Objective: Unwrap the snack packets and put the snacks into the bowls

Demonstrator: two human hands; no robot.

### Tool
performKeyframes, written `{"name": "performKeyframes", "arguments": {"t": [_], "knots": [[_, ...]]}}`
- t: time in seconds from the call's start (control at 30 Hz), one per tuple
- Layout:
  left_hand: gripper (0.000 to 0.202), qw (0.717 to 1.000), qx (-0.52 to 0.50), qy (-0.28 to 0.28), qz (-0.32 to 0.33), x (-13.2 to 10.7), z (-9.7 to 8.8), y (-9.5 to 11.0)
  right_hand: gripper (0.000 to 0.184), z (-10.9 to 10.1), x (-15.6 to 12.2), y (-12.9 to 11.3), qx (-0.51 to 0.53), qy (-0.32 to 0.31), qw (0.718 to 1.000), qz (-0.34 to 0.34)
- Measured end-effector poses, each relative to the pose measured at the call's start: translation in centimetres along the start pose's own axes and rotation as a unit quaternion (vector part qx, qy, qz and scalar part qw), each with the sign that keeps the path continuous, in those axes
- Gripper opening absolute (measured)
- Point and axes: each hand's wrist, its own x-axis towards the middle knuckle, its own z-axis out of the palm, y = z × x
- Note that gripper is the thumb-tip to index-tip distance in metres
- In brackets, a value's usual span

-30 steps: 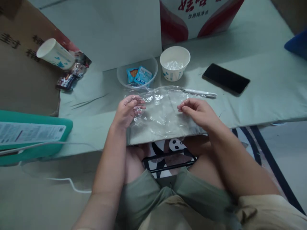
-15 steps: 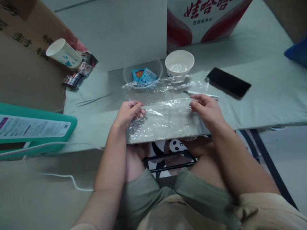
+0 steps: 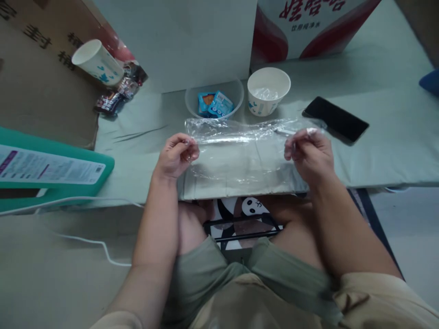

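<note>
A sheet of clear plastic film (image 3: 236,155) stretches between my two hands above the table's front edge. My left hand (image 3: 176,155) pinches its left side, fingers curled. On the right, my right hand (image 3: 310,153) is closed on the film's other side, and some film drapes over its knuckles. Beyond the film, a clear plastic bowl (image 3: 190,101) holds blue packets (image 3: 219,105). Beside it stands a paper cup (image 3: 263,107) with crumpled clear plastic inside. A thin white-handled tool (image 3: 283,131) lies partly under the film near my right hand.
A black phone (image 3: 338,119) lies at the right. At the left are another paper cup (image 3: 99,64), dark wrapped snacks (image 3: 109,103), a cardboard box (image 3: 44,87) and a green container (image 3: 106,167). A white panel (image 3: 192,41) and a red-and-white carton (image 3: 308,36) stand behind.
My hands have moved farther apart, and the film between them is pulled tauter across its upper part. The whole view has shifted slightly.
</note>
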Motion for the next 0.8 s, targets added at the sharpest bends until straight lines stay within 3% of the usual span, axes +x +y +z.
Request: {"name": "performKeyframes", "arguments": {"t": [0.13,0.2,0.3,0.4,0.5,0.57,0.67,0.7,0.73,0.8], "knots": [[0.020,1.000,-0.003,0.003,0.002,0.7,-0.7,0.1,0.013,-0.5,-0.2,-0.5,-0.005,-0.070,0.997,-0.033],[0.033,0.999,0.024,0.021,-0.015,1.4,-1.1,-0.3,0.034,-0.6,-0.2,-0.4,-0.020,-0.086,0.996,-0.026],[0.046,0.992,0.104,0.066,0.009,2.3,-1.1,-1.3,0.073,-0.2,0.0,0.0,-0.077,-0.034,0.996,0.005],[0.034,0.979,0.180,0.064,0.064,2.7,-0.8,-2.2,0.066,0.1,0.1,0.2,-0.174,-0.023,0.984,0.014],[0.036,0.987,0.148,0.035,0.054,2.9,-0.8,-2.7,0.037,-0.4,-0.2,-0.2,-0.217,-0.123,0.968,0.025],[0.053,0.993,0.116,0.014,0.034,2.9,-1.1,-2.8,0.046,-1.2,-0.5,-0.9,-0.206,-0.243,0.945,0.080],[0.068,0.992,0.119,-0.005,0.040,2.9,-2.1,-2.7,0.066,-2.6,-1.0,-2.0,-0.181,-0.417,0.876,0.164],[0.069,0.991,0.122,-0.014,0.046,2.8,-2.5,-2.7,0.065,-3.0,-1.0,-2.3,-0.187,-0.421,0.872,0.169],[0.070,0.991,0.122,-0.027,0.051,2.7,-2.7,-2.5,0.061,-3.2,-1.0,-2.5,-0.201,-0.378,0.890,0.155],[0.070,0.990,0.114,-0.068,0.052,2.5,-3.0,-2.2,0.046,-3.1,-0.7,-2.3,-0.234,-0.200,0.948,0.083]]}}
